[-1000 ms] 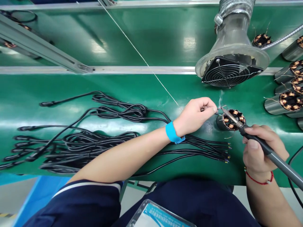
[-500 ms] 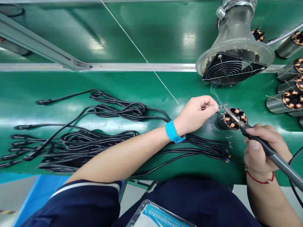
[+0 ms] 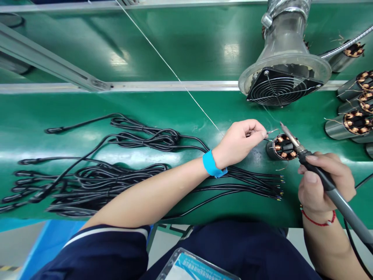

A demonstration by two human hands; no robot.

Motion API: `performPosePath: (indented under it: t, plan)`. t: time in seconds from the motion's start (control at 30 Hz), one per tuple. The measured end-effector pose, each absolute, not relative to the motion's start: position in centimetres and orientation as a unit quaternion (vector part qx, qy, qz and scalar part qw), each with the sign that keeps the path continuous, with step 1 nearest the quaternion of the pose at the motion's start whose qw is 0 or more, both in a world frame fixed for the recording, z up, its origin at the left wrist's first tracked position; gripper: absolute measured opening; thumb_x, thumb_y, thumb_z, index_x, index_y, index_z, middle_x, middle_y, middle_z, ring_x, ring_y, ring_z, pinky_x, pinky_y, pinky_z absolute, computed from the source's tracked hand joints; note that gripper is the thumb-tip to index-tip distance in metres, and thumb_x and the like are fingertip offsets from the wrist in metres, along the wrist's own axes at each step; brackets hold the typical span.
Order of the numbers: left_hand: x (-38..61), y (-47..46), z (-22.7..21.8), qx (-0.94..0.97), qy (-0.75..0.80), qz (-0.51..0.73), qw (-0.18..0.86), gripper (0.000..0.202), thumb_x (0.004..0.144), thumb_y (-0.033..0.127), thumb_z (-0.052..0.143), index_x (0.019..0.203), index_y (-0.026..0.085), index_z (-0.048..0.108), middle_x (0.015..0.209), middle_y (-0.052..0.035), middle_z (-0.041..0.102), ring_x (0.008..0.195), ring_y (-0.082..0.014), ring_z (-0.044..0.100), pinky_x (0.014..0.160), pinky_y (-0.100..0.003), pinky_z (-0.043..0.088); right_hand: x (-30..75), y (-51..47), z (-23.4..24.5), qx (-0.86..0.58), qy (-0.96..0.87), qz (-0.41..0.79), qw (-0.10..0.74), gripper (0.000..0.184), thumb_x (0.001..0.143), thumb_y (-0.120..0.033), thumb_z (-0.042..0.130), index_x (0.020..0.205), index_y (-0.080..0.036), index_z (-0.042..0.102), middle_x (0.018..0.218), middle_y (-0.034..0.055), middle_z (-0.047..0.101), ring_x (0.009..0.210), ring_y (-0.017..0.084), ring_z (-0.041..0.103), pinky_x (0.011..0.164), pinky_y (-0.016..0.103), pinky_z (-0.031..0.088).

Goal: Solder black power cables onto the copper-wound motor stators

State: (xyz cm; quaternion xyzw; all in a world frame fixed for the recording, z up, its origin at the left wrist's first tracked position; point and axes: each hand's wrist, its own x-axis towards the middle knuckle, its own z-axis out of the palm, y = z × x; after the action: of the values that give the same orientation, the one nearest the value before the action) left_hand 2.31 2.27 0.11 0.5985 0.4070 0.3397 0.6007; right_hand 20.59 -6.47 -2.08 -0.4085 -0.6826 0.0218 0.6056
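My right hand (image 3: 325,179) grips a soldering iron (image 3: 316,169) by its dark handle. The iron's metal tip points up and left, just above a motor stator (image 3: 282,147) with copper windings in a metal can. Thumb and forefinger of my left hand (image 3: 243,138) are pinched on thin solder wire (image 3: 201,108), which runs down to them from the top of the view. Short wire ends stick out past the fingertips beside the stator's upper left rim. The iron's tip is apart from these ends. What else lies within my left fingers is hidden.
Coiled black cables (image 3: 140,134) lie on the green bench at left, their stripped ends (image 3: 279,186) below the stator. A fume extractor hood (image 3: 282,77) with a fan grille hangs above. More stators (image 3: 338,126) stand at right. A metal rail (image 3: 175,86) crosses behind.
My right hand has drawn the soldering iron's tip up and slightly right, off the wire ends. My left hand keeps its pinch in nearly the same spot. Smoke has thinned.
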Motion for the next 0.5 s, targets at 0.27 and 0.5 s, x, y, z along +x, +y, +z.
performPosePath:
  t: [0.27,0.5]
  plan:
    - [2.35,2.2,0.36,0.597,0.417,0.338,0.596,0.014,0.081,0.015,0.055,0.068,0.015,0.056,0.062,0.0036,0.052,0.056,-0.0073,0.043,0.058,-0.022,0.039,20.15,-6.92,-1.31,-0.418,-0.704,0.08,0.568,0.022,0.08,-0.009,0.061,0.101,-0.013,0.069,0.07,0.0007,0.058,0.056,0.012,0.051,0.051,0.027,0.044]
    - [2.4,2.22,0.41,0.593,0.423,0.335,0.598,0.014,0.081,0.014,0.055,0.067,0.015,0.056,0.063,0.003,0.053,0.057,-0.0075,0.044,0.057,-0.022,0.038,20.17,-6.78,-1.46,-0.423,-0.707,0.062,0.563,0.019,0.082,-0.015,0.061,0.1,-0.016,0.068,0.069,0.0002,0.058,0.055,0.012,0.05,0.05,0.027,0.044]
